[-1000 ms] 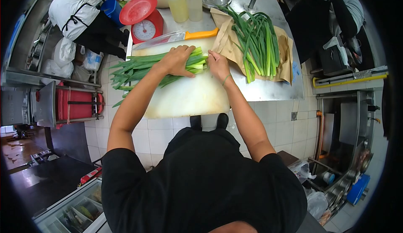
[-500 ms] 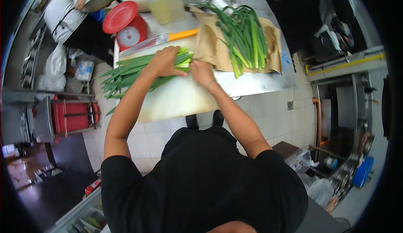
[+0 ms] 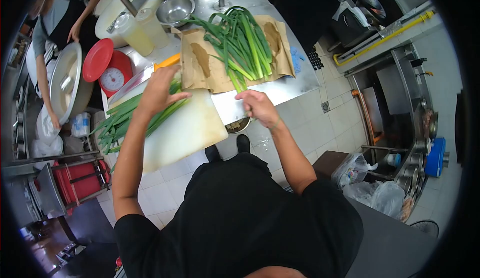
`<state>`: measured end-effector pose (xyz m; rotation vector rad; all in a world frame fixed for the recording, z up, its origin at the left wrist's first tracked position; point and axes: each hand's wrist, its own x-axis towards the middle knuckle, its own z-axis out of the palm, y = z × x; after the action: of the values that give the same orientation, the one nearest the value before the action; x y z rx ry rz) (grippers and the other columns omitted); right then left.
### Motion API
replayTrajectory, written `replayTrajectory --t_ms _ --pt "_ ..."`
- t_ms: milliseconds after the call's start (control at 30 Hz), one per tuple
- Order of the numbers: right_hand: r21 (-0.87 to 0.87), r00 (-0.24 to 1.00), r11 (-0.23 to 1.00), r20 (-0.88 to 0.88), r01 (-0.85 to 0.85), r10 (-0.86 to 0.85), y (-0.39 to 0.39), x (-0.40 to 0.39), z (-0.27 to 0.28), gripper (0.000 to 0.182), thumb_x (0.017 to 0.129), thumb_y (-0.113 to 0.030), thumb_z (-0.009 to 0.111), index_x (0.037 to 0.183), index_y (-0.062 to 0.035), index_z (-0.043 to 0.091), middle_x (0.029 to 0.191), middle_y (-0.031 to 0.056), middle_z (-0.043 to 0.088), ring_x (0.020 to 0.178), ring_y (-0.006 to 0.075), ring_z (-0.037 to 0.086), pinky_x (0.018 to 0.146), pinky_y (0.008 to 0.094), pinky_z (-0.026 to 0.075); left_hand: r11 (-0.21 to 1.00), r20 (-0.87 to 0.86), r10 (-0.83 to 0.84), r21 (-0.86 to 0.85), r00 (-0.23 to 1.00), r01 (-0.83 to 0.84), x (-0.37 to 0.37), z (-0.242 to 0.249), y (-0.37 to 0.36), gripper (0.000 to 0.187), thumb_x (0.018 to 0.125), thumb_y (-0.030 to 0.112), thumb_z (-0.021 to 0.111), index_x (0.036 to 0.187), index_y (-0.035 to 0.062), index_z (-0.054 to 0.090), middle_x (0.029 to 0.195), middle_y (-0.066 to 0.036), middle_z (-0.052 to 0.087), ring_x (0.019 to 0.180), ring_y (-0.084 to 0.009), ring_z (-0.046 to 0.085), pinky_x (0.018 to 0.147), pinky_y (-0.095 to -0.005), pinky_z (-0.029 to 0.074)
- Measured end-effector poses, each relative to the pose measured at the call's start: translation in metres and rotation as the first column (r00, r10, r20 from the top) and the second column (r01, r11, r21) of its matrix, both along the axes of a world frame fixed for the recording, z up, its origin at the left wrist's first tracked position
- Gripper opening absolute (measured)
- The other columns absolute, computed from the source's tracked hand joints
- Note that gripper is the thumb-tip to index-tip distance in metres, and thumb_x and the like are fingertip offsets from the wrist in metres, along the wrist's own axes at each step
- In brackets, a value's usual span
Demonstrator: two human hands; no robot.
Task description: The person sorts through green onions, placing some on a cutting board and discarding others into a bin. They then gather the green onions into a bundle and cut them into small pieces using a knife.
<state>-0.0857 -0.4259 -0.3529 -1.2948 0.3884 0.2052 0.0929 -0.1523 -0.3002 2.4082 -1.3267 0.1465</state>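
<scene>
A bundle of green onions [image 3: 125, 115] lies on the white cutting board [image 3: 192, 128], leaves to the left. My left hand [image 3: 159, 92] is wrapped over its right end, thumb on the near side; the far fingertips are partly hidden. More green onions [image 3: 250, 48] lie on brown paper [image 3: 197, 75] to the right. At their near stalk ends, my right hand [image 3: 259, 108] is closed in a pinch on a stalk. Beyond the board, a knife's orange handle [image 3: 167, 62] points past my left hand.
A red scale [image 3: 116, 75] stands left of the board. Behind are metal bowls [image 3: 175, 12] and plastic jugs [image 3: 134, 37] of yellowish liquid. A co-worker [image 3: 62, 18] handles a large basin [image 3: 75, 70] at left. A pot [image 3: 239, 125] shows below the table edge.
My right hand has left the bundle on the board and moved right to the green onions on the paper. My left hand stays at the bundle. The view has shifted; the co-worker's basin is lower.
</scene>
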Motion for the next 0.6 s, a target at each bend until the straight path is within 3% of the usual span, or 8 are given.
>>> replayTrajectory --t_ms 100,200,267,300,367,433,500,600 --pt "0.095 0.976 0.972 -0.061 0.216 -0.211 -0.046 -0.024 -0.004 0.022 0.096 -0.019 0.053 0.102 -0.0013 0.064 0.066 -0.0033 0.050 0.057 0.0082 0.052 0.050 0.0202 0.040 0.975 0.000 -0.216 -0.051 0.976 0.215 -0.006 -0.007 -0.059 0.036 0.083 0.018 0.070 0.114 0.0031 0.060 0.107 -0.015 0.062 0.106 -0.0322 0.057 0.091 -0.0409 0.046" --pt "0.072 0.952 0.952 0.055 0.298 -0.302 -0.072 -0.039 -0.024 0.022 0.097 -0.018 0.051 0.103 0.0002 0.063 0.066 -0.0022 0.050 0.058 0.0095 0.054 0.054 0.0215 0.042 0.911 0.010 -0.407 -0.076 0.914 0.406 -0.007 -0.032 -0.135 0.032 0.081 0.008 0.065 0.113 0.0046 0.062 0.111 -0.015 0.062 0.107 -0.0319 0.058 0.092 -0.0408 0.047" --pt "0.078 0.944 0.952 0.129 0.297 -0.305 -0.081 -0.049 -0.042 0.027 0.101 -0.023 0.051 0.106 0.0007 0.063 0.065 -0.0021 0.051 0.056 0.0089 0.051 0.055 0.0221 0.042 0.819 0.172 -0.546 -0.097 0.820 0.565 0.009 -0.078 -0.189 0.036 0.080 0.008 0.056 0.115 0.0076 0.063 0.117 -0.013 0.063 0.111 -0.0300 0.058 0.091 -0.0402 0.048" --pt "-0.026 0.955 0.972 0.193 0.234 -0.225 -0.086 -0.052 -0.051 0.029 0.101 -0.025 0.052 0.107 0.0003 0.063 0.065 -0.0034 0.052 0.054 0.0071 0.048 0.053 0.0216 0.040 0.840 0.231 -0.528 0.002 0.817 0.542 0.006 -0.083 -0.206 0.043 0.082 0.009 0.055 0.125 0.0139 0.060 0.127 -0.012 0.058 0.119 -0.0320 0.054 0.094 -0.0419 0.044" --pt "0.074 0.956 0.961 0.111 0.265 -0.272 -0.084 -0.055 -0.042 0.027 0.100 -0.025 0.053 0.106 -0.0006 0.063 0.065 -0.0050 0.050 0.053 0.0043 0.045 0.048 0.0195 0.036 0.862 0.183 -0.503 0.166 0.844 0.478 -0.002 -0.079 -0.227 0.051 0.085 0.011 0.051 0.135 0.0208 0.053 0.138 -0.010 0.050 0.129 -0.0301 0.045 0.097 -0.0454 0.041" --pt "0.063 0.954 0.964 0.136 0.260 -0.266 -0.086 -0.059 -0.035 0.024 0.099 -0.023 0.054 0.104 -0.0016 0.063 0.064 -0.0051 0.049 0.053 0.0043 0.045 0.048 0.0192 0.035 0.858 0.303 -0.513 0.167 0.803 0.485 0.001 -0.075 -0.243 0.046 0.084 0.011 0.052 0.129 0.0177 0.056 0.128 -0.010 0.055 0.125 -0.0283 0.048 0.096 -0.0448 0.041" --pt "0.102 0.963 0.958 -0.005 0.267 -0.268 -0.089 -0.064 -0.027 0.022 0.099 -0.021 0.053 0.104 -0.0022 0.063 0.064 -0.0049 0.049 0.053 0.0046 0.044 0.047 0.0194 0.034 0.774 0.119 -0.602 0.330 0.789 0.540 0.005 -0.073 -0.249 0.036 0.083 0.011 0.053 0.118 0.0123 0.058 0.115 -0.008 0.057 0.117 -0.0259 0.051 0.095 -0.0444 0.040" --pt "0.057 0.946 0.944 -0.021 0.324 -0.323 -0.100 -0.073 -0.020 0.021 0.100 -0.020 0.052 0.102 -0.0024 0.063 0.064 -0.0047 0.049 0.052 0.0046 0.044 0.046 0.0196 0.033 0.744 0.150 -0.654 0.308 0.741 0.593 0.009 -0.063 -0.248 0.037 0.076 0.009 0.061 0.112 0.0086 0.055 0.110 -0.007 0.057 0.111 -0.0255 0.053 0.094 -0.0415 0.039"
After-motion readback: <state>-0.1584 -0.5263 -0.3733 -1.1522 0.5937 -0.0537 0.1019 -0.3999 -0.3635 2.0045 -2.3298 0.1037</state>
